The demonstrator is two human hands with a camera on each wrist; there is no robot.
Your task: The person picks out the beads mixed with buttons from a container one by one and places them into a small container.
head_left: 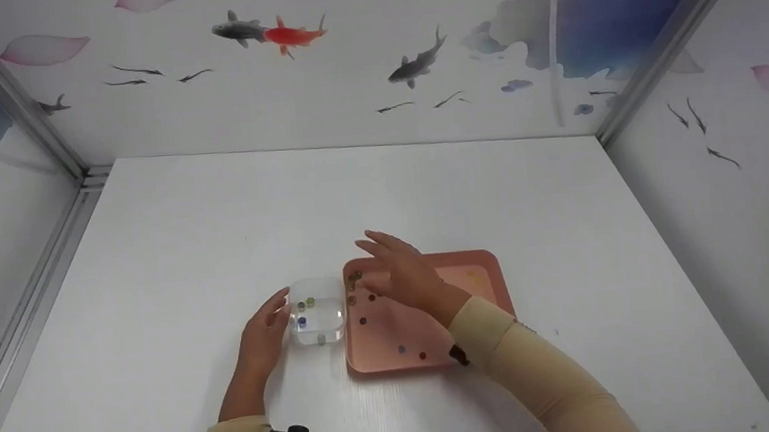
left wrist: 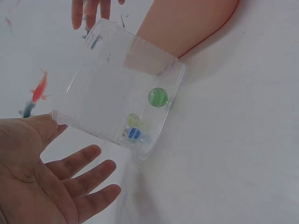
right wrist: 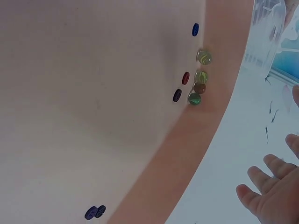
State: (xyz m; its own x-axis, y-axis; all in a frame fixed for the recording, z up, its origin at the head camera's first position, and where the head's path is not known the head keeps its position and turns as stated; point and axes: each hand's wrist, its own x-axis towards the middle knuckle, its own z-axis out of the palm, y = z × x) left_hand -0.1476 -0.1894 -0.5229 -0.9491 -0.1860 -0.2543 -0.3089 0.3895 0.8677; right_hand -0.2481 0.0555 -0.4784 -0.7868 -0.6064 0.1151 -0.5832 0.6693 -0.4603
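A clear plastic box (head_left: 316, 312) stands just left of a pink tray (head_left: 486, 284) on the white table. In the box (left wrist: 117, 88) lie a green marble (left wrist: 158, 97), a yellowish one (left wrist: 133, 119) and a blue one (left wrist: 134, 133). My left hand (head_left: 265, 330) is open beside the box's left wall, its thumb (left wrist: 44, 125) at a corner of it. My right hand (head_left: 400, 271) hovers open, fingers spread, over the tray's far left corner and holds nothing. That corner holds several marbles (right wrist: 198, 77), with buttons, one red (right wrist: 185, 78) and one dark (right wrist: 177, 95), beside them.
More small buttons lie scattered on the tray floor, among them a blue pair (right wrist: 95, 212) and a blue one (right wrist: 195, 29). Printed fish walls (head_left: 341, 58) close in the table on three sides. Bare white tabletop (head_left: 569, 226) surrounds the tray and box.
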